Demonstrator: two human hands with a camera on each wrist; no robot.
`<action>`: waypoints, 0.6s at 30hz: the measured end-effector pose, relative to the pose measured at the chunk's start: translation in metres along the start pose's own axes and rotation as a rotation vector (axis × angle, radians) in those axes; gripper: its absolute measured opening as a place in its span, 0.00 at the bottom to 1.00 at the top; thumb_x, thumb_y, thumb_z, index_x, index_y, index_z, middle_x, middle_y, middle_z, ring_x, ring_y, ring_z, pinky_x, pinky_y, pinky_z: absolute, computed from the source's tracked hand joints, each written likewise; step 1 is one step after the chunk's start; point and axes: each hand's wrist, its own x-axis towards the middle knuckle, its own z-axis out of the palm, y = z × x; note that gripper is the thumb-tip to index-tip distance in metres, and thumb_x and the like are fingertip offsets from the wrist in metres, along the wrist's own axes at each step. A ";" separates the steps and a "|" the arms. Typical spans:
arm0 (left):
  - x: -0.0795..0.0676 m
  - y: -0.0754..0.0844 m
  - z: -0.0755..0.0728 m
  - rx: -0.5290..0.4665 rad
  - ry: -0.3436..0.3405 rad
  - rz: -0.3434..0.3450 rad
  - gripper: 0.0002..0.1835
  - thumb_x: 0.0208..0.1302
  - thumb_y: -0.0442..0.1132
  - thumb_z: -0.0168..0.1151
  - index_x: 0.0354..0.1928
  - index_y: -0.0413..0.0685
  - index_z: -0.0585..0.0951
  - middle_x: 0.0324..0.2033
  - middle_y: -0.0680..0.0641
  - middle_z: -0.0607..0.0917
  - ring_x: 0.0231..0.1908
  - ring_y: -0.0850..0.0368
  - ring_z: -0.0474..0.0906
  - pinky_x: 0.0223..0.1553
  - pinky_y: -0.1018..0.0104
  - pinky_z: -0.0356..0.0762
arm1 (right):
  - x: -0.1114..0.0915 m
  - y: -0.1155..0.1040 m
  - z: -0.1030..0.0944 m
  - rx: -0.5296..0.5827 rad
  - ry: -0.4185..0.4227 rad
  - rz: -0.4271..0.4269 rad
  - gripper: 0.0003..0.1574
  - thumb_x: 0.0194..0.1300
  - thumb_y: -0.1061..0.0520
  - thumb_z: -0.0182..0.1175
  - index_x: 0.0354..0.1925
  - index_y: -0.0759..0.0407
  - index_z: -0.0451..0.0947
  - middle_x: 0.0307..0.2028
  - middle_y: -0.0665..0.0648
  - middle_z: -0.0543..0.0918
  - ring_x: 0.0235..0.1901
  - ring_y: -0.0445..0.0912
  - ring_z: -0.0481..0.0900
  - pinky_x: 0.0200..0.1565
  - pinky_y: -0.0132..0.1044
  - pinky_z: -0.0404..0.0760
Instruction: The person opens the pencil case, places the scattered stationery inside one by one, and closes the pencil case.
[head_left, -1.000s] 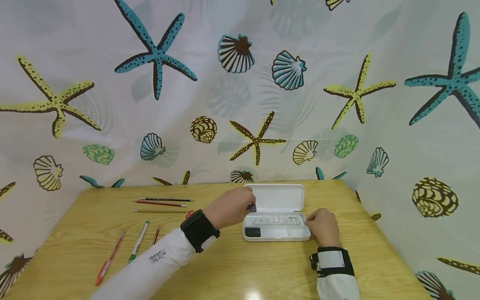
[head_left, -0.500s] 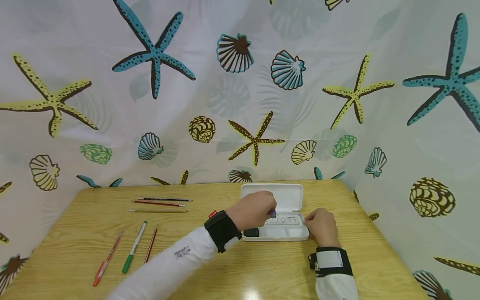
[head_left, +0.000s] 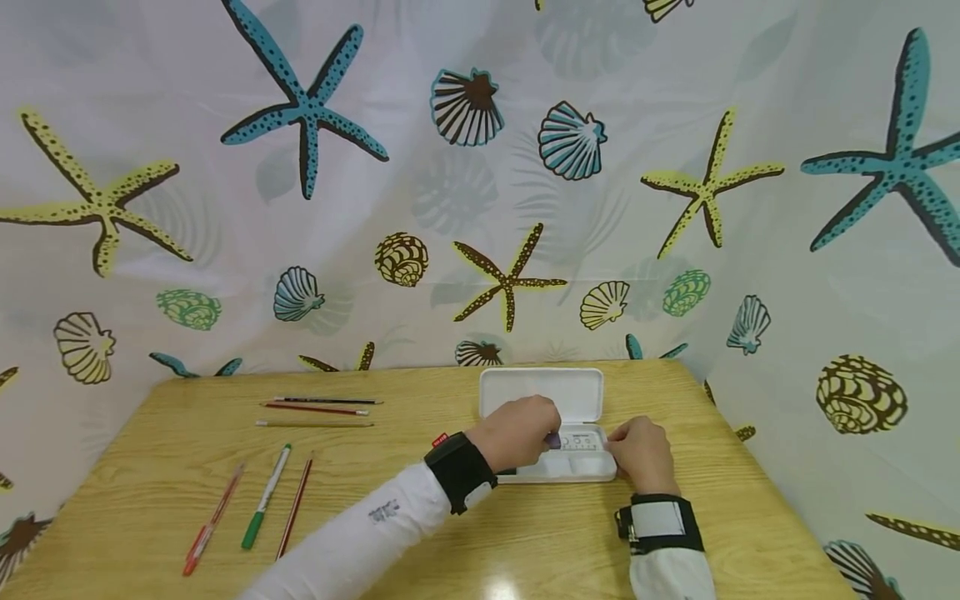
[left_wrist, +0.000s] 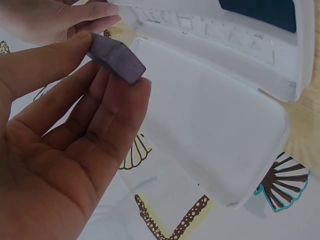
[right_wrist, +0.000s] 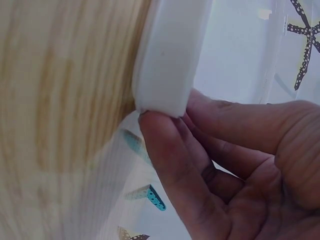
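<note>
My left hand [head_left: 519, 432] is over the left half of a white pencil case [head_left: 573, 477] that lies open on the table. Between thumb and fingertips it pinches a small purple block [left_wrist: 119, 59], held above the case. Inside the case lies a clear stencil ruler [head_left: 585, 442] with cut-out shapes. A black block [left_wrist: 262, 14] sits in the case's left end, mostly covered by the left hand in the head view. My right hand [head_left: 643, 454] grips the case's right end, thumb at the inner side and fingers on the outside.
On the left of the table lie a red pen [head_left: 213, 521], a green-capped marker [head_left: 267, 497] and a dark red pencil [head_left: 296, 505]. Further back, several pencils [head_left: 315, 423] lie side by side. A patterned cloth [head_left: 420, 183] hangs behind the table.
My left hand has moved right with the purple block, from the case's left edge to over its compartments. The right hand has stayed at the case's right end.
</note>
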 end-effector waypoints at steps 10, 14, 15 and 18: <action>0.000 -0.004 0.026 -0.029 -0.026 -0.042 0.07 0.67 0.36 0.71 0.30 0.48 0.86 0.26 0.57 0.81 0.27 0.66 0.72 0.30 0.75 0.71 | -0.001 -0.002 0.000 0.003 -0.002 0.000 0.07 0.64 0.65 0.68 0.35 0.73 0.85 0.31 0.64 0.85 0.25 0.50 0.81 0.23 0.37 0.78; 0.000 -0.006 0.035 -0.025 -0.024 -0.039 0.09 0.67 0.34 0.70 0.28 0.50 0.84 0.25 0.57 0.77 0.27 0.65 0.69 0.29 0.74 0.69 | -0.002 -0.002 -0.001 0.006 -0.004 0.004 0.07 0.64 0.65 0.68 0.35 0.73 0.85 0.31 0.65 0.85 0.24 0.50 0.81 0.23 0.36 0.78; 0.000 -0.006 0.036 -0.023 -0.021 -0.035 0.09 0.67 0.34 0.70 0.27 0.50 0.84 0.24 0.57 0.77 0.27 0.65 0.69 0.29 0.74 0.68 | -0.002 -0.002 -0.001 0.007 -0.003 0.004 0.07 0.64 0.65 0.68 0.35 0.73 0.85 0.31 0.65 0.85 0.24 0.50 0.81 0.23 0.36 0.78; -0.001 -0.006 0.038 -0.016 -0.021 -0.023 0.10 0.68 0.34 0.69 0.27 0.49 0.84 0.24 0.57 0.77 0.26 0.65 0.68 0.28 0.74 0.67 | -0.002 -0.002 -0.001 0.005 0.001 0.001 0.07 0.64 0.65 0.68 0.35 0.73 0.85 0.31 0.65 0.85 0.24 0.50 0.81 0.23 0.36 0.78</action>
